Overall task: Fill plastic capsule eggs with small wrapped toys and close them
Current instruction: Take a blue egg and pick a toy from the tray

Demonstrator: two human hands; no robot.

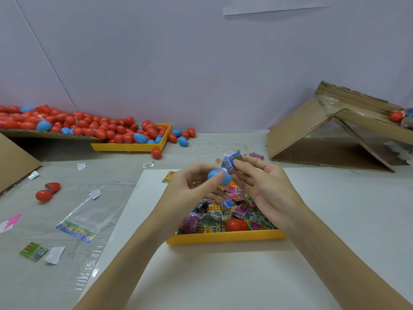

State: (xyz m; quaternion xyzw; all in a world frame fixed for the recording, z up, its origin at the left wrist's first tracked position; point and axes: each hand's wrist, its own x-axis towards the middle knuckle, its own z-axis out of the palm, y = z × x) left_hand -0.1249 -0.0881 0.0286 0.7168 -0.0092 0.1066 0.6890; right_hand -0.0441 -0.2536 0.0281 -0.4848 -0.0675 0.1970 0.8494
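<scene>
Capsule eggs of red and blue plastic [67, 125] lie heaped at far left on a tilted sheet of brown cardboard [44, 133], spilling down into a shallow yellow plastic tray [131, 147] at the back of the grey desk [67, 175]. A few more eggs lie loose on the desk just right of that tray. Nearer, on the left, an opened red plastic egg [47, 191] lies with its two halves side by side, close to a clear cellophane bag with a colourful printed strip [82, 218].

At centre, the left hand [190, 186] holds a blue plastic egg half [219, 176], its grip closed on it between thumb and fingers. Just beside it, the right hand [263, 184] pinches a small blue-and-white wrapped toy packet [230, 161] at its fingertips, close above the egg half. Both hands hover over a second yellow plastic tray [225, 237], which rests on a white sheet [223, 276] and is filled with small wrapped toys in pink, green and blue packets [237, 211]; a closed red egg [237, 225] sits among them.

At far right stands a folded brown cardboard ramp [312, 135], with a few eggs at its upper edge.
</scene>
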